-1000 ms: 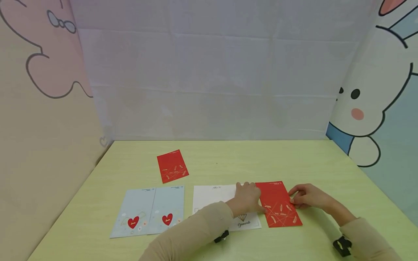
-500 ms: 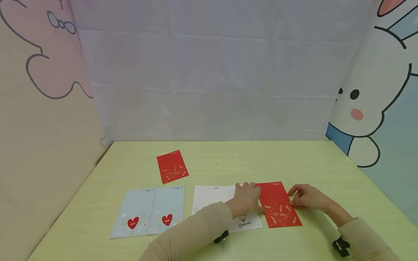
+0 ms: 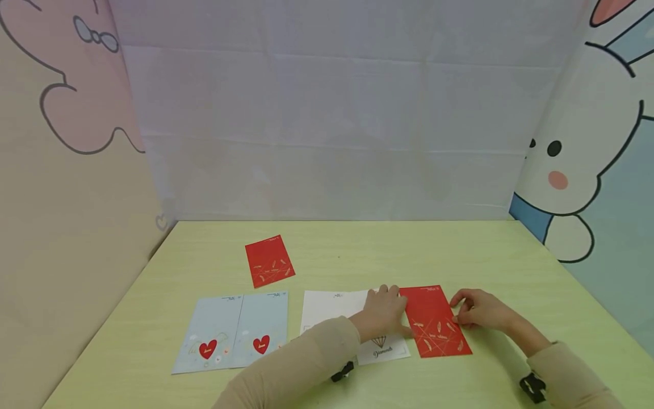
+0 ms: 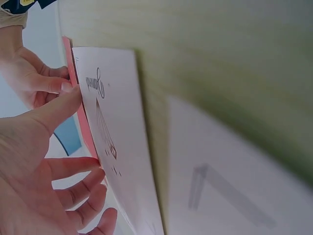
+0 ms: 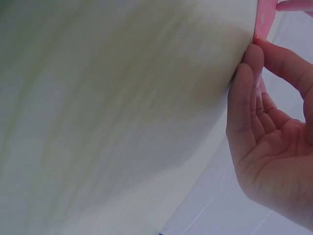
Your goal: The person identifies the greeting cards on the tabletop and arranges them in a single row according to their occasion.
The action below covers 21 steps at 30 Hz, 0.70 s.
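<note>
A red greeting card (image 3: 434, 315) with pale leaf-like marks lies flat between the two hands. To its left is a white sheet (image 3: 327, 307) with a printed diamond, partly covered by the left arm. My left hand (image 3: 380, 313) spans over the sheet's right side, thumb and spread fingertips touching along the border between sheet and red card. At the red card's right edge, my right hand (image 3: 482, 309) pinches with thumb and curled fingers; the right wrist view shows the thumb and index tips (image 5: 254, 54) at that edge.
Two pale blue cards (image 3: 236, 329) with red hearts lie side by side at the left. Behind them, a second red card (image 3: 271, 261) sits at an angle. A white cloth (image 3: 327, 130) hangs behind the table (image 3: 409, 250); patterned walls (image 3: 76, 227) flank it.
The left hand and sleeve have shifted very slightly left. Both hands otherwise stay at the red card's edges, and the cards lie almost where they were.
</note>
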Available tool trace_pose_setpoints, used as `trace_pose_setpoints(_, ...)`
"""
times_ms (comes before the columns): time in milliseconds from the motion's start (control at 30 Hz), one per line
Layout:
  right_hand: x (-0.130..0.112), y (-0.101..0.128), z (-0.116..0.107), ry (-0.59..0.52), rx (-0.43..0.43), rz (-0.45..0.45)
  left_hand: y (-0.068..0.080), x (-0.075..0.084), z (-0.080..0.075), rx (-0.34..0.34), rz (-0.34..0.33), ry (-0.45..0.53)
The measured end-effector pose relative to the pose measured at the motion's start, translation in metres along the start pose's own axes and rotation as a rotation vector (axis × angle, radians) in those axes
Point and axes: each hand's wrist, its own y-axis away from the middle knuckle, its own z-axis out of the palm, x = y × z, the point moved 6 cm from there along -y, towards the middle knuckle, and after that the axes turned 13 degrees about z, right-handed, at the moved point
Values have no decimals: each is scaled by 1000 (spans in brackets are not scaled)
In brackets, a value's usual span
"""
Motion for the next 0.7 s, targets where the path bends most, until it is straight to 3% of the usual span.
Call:
trace_pose_setpoints(400,-3,2,0,17,9,16,11,1,0,4,66,-109)
trace_pose_setpoints(700,-3,3,0,21,16,27,27,-1,-5,-83,78,-101)
